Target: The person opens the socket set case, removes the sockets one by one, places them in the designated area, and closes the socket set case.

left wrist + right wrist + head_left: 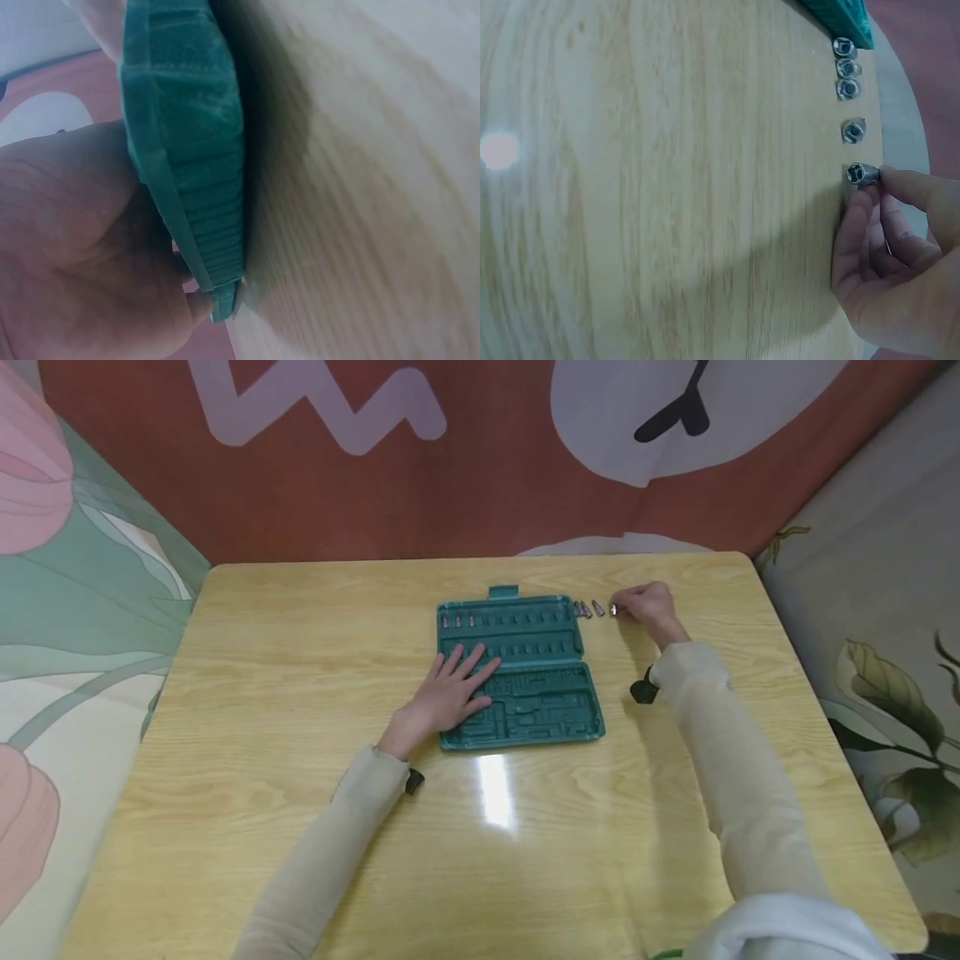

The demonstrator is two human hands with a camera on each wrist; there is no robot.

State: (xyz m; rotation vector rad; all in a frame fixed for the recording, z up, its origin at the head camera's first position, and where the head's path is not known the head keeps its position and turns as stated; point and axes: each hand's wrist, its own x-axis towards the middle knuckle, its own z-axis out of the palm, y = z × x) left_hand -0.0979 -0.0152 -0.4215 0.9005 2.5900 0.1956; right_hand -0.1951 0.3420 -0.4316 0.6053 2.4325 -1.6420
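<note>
A green plastic tool case (555, 702) lies opened flat on the table, its moulded slots facing up. Three small metal sockets sit at the left of its upper row. My left hand (442, 697) rests with spread, straight fingers on the case's left side; the left wrist view shows the palm (67, 247) beside the case's edge (195, 150). Right of the case, my right hand (649, 607) pinches a metal socket (862, 173) between thumb and fingertips, at the table surface. Several loose sockets (853, 130) stand in a line between that hand and the case.
The light wooden table (300, 652) extends around the case, with a bright reflection in front of it. Behind the table stands a red patterned backdrop (487, 510). A dark wrist device (643, 687) hangs under the right sleeve.
</note>
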